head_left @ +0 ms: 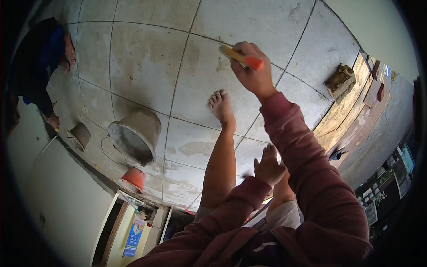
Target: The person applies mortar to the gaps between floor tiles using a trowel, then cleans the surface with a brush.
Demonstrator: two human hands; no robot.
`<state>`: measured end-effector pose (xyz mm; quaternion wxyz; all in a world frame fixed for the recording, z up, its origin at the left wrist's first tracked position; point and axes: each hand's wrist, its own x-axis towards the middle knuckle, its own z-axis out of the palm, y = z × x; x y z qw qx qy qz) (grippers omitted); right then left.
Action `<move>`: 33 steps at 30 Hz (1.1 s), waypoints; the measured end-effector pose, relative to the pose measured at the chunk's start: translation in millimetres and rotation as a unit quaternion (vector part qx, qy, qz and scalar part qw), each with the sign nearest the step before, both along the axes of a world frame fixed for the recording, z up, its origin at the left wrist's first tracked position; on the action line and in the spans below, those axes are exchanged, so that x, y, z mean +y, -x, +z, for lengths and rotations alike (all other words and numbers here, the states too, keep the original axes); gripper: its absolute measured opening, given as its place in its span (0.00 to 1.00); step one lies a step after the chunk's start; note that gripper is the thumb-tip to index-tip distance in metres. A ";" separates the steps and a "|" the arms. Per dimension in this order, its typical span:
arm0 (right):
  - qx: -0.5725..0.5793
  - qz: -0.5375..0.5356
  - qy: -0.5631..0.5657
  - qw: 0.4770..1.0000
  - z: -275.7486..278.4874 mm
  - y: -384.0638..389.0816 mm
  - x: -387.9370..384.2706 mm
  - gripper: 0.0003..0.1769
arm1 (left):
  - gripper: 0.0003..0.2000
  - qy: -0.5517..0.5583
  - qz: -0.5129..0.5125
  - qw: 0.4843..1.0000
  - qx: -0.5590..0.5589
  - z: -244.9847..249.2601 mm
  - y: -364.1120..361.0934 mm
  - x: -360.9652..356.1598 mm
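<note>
My right hand (254, 71) is closed around a tool (242, 58) with a yellowish part and a red end, held above the tiled floor (147, 58). Its working end cannot be made out. Lower down, my left hand (269, 171) is by my right leg, thumb apart from the fingers and nothing visible in it. My bare left foot (221, 107) stands on the pale, stained tiles between the bucket and my right arm. The toes of my other foot show just beyond my left hand.
At left are a large grey bucket (135, 135), a smaller container (80, 135) and a red one (134, 179). Another person's foot (69, 53) and hand (53, 121) show far left. A brown-topped block (340, 81) lies at right beside light boards (344, 111).
</note>
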<state>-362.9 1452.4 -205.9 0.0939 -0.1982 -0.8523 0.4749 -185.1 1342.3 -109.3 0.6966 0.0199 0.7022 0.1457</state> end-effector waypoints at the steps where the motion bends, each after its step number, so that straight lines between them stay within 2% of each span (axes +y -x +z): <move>1: 0.015 -0.008 0.046 0.999 -9.7 37.6 -28.2 0.18 | 0.35 0.010 -0.057 0.994 0.089 -25.1 0.8 -6.5; 2: 0.003 0.016 0.049 0.999 -16.2 70.0 -53.3 0.21 | 0.31 0.048 -0.085 0.970 0.223 -75.8 24.5 -24.2; 3: -0.017 0.047 0.073 0.996 -25.2 96.2 -74.0 0.24 | 0.27 0.095 -0.081 0.902 0.413 -146.5 70.4 -47.3; 4: -0.053 0.082 0.055 0.994 -34.6 114.4 -90.5 0.25 | 0.23 0.112 -0.085 0.859 0.492 -185.7 83.4 -59.6; 6: -0.089 0.110 0.041 0.989 -60.6 119.5 -92.8 0.25 | 0.16 0.121 -0.108 0.807 0.568 -227.5 94.6 -70.2; 9: -0.055 0.025 -0.013 0.998 -112.6 35.3 -55.9 0.24 | 0.08 0.148 -0.137 0.781 0.592 -233.5 79.2 -70.6; 10: -0.077 -0.020 -0.025 0.997 -113.5 -11.6 -27.6 0.22 | 0.06 0.176 -0.203 0.776 0.571 -225.2 82.4 -61.8; 11: -0.112 -0.105 -0.047 0.987 -117.2 -60.4 -3.2 0.20 | 0.04 0.181 -0.189 0.791 0.552 -226.4 82.7 -60.7; 12: -0.170 -0.171 -0.087 0.967 -117.7 -109.6 21.3 0.18 | 0.10 0.191 -0.190 0.819 0.506 -230.6 80.4 -64.7; 13: -0.196 -0.238 -0.128 0.943 -117.0 -151.8 39.8 0.17 | 0.09 0.176 -0.181 0.821 0.513 -229.8 79.2 -65.4; 14: -0.212 -0.257 -0.126 0.934 -107.1 -169.5 43.0 0.17 | 0.09 0.161 -0.172 0.822 0.519 -229.3 78.0 -66.0; 15: -0.226 -0.279 -0.125 0.925 -94.2 -174.3 48.5 0.17 | 0.09 0.189 -0.191 0.828 0.493 -223.8 83.1 -59.3; 16: -0.124 -0.259 -0.098 0.953 -94.6 -165.8 38.1 0.18 | 0.09 0.182 -0.196 0.828 0.494 -218.9 83.6 -49.7; 17: -0.083 -0.236 -0.033 0.968 -76.6 -131.4 20.2 0.18 | 0.08 0.143 -0.038 0.843 0.517 -211.6 80.9 -42.1; 18: -0.068 -0.187 0.050 0.979 -60.1 -95.4 1.5 0.18 | 0.08 0.104 0.118 0.836 0.526 -207.6 76.6 -40.9; 19: -0.048 -0.110 0.105 0.987 -58.7 -64.7 -16.9 0.19 | 0.09 0.108 -0.032 0.828 0.549 -215.4 75.8 -50.5; 20: -0.010 -0.051 0.089 0.995 -64.2 -34.5 -36.0 0.18 | 0.10 0.109 -0.092 0.812 0.567 -218.9 70.7 -54.8; 21: 0.005 -0.015 0.048 0.999 -72.5 -9.1 -51.8 0.19 | 0.10 0.105 -0.119 0.810 0.564 -212.2 61.1 -51.5; 23: -0.068 0.049 0.009 0.996 -84.8 16.1 -53.6 0.22 | 0.13 0.085 -0.097 0.823 0.553 -203.2 50.4 -51.0; 25: -0.102 -0.023 0.049 0.993 -96.2 -23.6 -20.9 0.21 | 0.16 0.058 -0.111 0.875 0.467 -163.0 26.0 -35.0; 26: -0.073 -0.056 0.038 0.995 -107.4 -64.1 5.1 0.22 | 0.17 0.027 -0.187 0.914 0.359 -112.9 1.6 -15.6; 27: -0.091 -0.087 0.039 0.991 -118.8 -114.6 33.0 0.20 | 0.19 -0.024 -0.322 0.929 0.180 -52.4 -24.9 3.6; 28: -0.054 -0.167 0.026 0.984 -130.3 -173.2 59.8 0.20 | 0.20 -0.099 -0.399 0.911 0.026 -1.4 -47.2 15.7; 29: -0.047 -0.226 -0.047 0.972 -145.8 -235.9 90.2 0.19 | 0.22 -0.137 -0.378 0.914 -0.050 26.8 -57.7 24.7; 30: -0.116 -0.309 -0.051 0.943 -171.6 -314.7 116.8 0.16 | 0.23 -0.115 -0.308 0.942 -0.067 31.4 -54.1 29.8; 31: -0.257 -0.386 -0.064 0.884 -154.9 -376.4 140.6 0.16 | 0.23 -0.115 -0.306 0.942 -0.070 32.3 -59.1 26.2; 32: -0.495 -0.386 -0.099 0.773 -120.4 -402.4 159.9 0.16 | 0.22 -0.156 -0.271 0.950 0.018 27.4 -64.6 20.5; 33: -0.507 -0.388 -0.087 0.765 -102.3 -434.7 163.6 0.17 | 0.22 -0.192 -0.233 0.947 0.114 21.9 -65.4 18.9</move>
